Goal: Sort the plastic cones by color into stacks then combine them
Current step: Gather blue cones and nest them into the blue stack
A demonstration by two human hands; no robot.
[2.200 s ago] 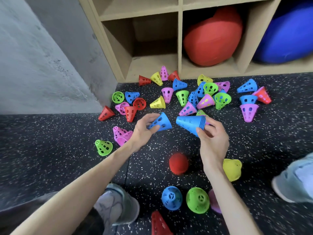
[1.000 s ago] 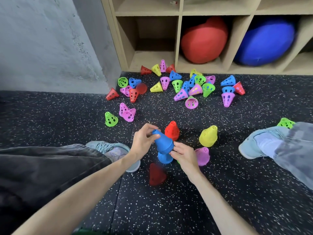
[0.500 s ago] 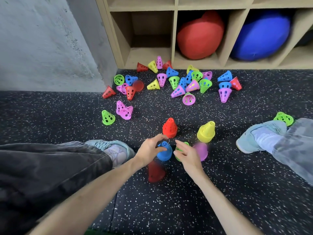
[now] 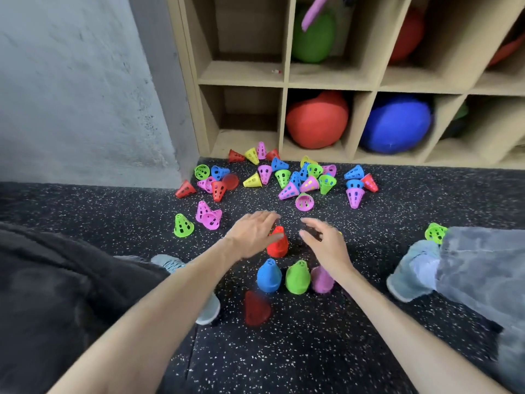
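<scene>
Upright stacks stand close in front of me: a blue stack [image 4: 269, 277], a green stack [image 4: 297, 277], a pink stack [image 4: 322, 280] and a red stack [image 4: 277, 243]. My left hand [image 4: 255, 233] hovers with fingers spread, partly over the red stack. My right hand [image 4: 324, 243] is held out with relaxed fingers and hides the yellow stack behind it. Neither hand holds a cone. Several loose cones [image 4: 287, 177] of mixed colours lie scattered farther away by the shelf. A lone red cone [image 4: 256, 307] lies near me.
A wooden cubby shelf [image 4: 284, 83] at the back holds a red cushion [image 4: 316, 120] and a blue cushion [image 4: 396, 123]. My shoes [image 4: 412, 268] flank the stacks. A green cone [image 4: 435, 232] lies by my right leg, another green cone [image 4: 183, 226] to the left.
The blue stack was set down on the floor beside the green one. Both hands let go and moved forward toward the loose cones, fingers spreading.
</scene>
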